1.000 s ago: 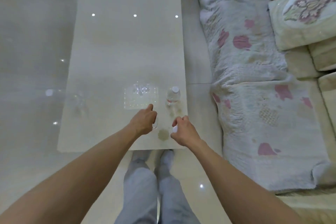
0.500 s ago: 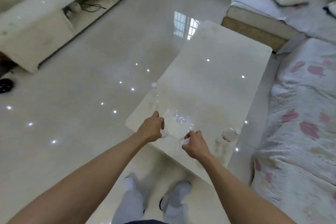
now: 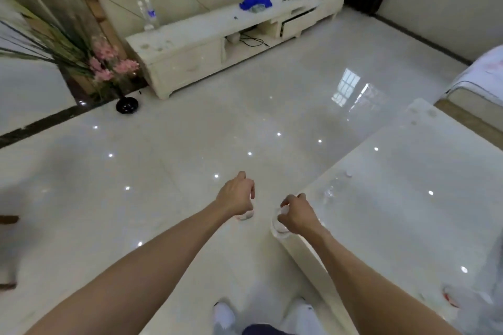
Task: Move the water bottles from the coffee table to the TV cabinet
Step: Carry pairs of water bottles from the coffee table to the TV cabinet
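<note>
My left hand (image 3: pixel 237 196) is closed around the top of a clear water bottle (image 3: pixel 246 215) and holds it over the floor. My right hand (image 3: pixel 297 213) grips a second clear bottle (image 3: pixel 278 223) by its top, just at the near corner of the white coffee table (image 3: pixel 402 198). One more bottle (image 3: pixel 450 299), with a red label, remains on the table at the lower right. The cream TV cabinet (image 3: pixel 196 54) stands across the room, with two bottles (image 3: pixel 148 13) upright on its left end.
Glossy tiled floor (image 3: pixel 190 144) lies between me and the cabinet. A vase of pink flowers (image 3: pixel 114 68) and a black dish (image 3: pixel 126 104) sit left of the cabinet. A blue object (image 3: pixel 255 1) lies on the cabinet top. A sofa (image 3: pixel 479 84) is at the right edge.
I have turned left, away from the coffee table and toward the TV cabinet. Both hands lifted a bottle off the table and now carry it over the floor and table corner.
</note>
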`<state>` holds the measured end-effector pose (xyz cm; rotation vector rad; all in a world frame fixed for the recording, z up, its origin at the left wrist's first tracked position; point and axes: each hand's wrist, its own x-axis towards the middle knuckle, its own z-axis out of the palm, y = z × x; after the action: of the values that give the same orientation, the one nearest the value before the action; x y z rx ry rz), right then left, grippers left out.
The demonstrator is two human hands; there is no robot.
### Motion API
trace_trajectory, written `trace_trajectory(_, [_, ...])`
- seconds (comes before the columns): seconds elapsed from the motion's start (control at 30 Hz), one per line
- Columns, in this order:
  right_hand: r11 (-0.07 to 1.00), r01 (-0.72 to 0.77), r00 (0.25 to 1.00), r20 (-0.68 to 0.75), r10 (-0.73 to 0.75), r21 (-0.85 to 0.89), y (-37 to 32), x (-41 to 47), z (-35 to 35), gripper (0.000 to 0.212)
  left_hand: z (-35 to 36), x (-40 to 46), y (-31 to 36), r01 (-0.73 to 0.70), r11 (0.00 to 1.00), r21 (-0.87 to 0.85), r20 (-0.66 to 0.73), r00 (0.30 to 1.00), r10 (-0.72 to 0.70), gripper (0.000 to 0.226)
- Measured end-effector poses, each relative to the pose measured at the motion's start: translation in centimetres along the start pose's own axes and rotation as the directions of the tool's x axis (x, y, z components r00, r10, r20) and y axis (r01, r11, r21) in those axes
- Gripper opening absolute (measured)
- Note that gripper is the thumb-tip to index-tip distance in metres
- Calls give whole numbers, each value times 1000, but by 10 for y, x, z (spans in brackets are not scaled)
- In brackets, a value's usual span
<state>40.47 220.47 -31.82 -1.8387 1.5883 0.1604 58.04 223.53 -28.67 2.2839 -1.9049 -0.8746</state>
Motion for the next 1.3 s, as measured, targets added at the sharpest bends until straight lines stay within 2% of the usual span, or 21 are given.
trace_trajectory(0.2, [976, 188, 979, 99, -178, -109, -142, 60, 29, 36, -69, 17, -117, 170, 984, -49, -40, 984, -172, 18])
trace_trajectory(0.43, [887, 425, 901, 176, -396, -178, -291, 168, 45, 37, -155, 85, -234, 328, 936, -127, -120, 932, -343, 19])
trace_trajectory(0.67, [803, 543, 836, 250, -489, -246, -426, 296, 17, 38, -261, 177, -325, 425, 873, -239, -158, 870, -467, 18])
trace_trajectory(0.93, [747, 554, 832, 261, -490, -367, -553, 458, -27, 37, -369, 319, -417, 453, 848, -275, -150, 851, -503, 21])
trace_trajectory(1.17, [807, 477, 876, 253, -409, -347, -658, 615, -59, 39, -455, 477, -505, 419, 861, -289, -80, 886, -457, 22])
trace_trajectory(1.3, [834, 452, 891, 200, -407, -317, -720, 692, -92, 36, -514, 558, -541, 396, 857, -329, -77, 894, -442, 22])
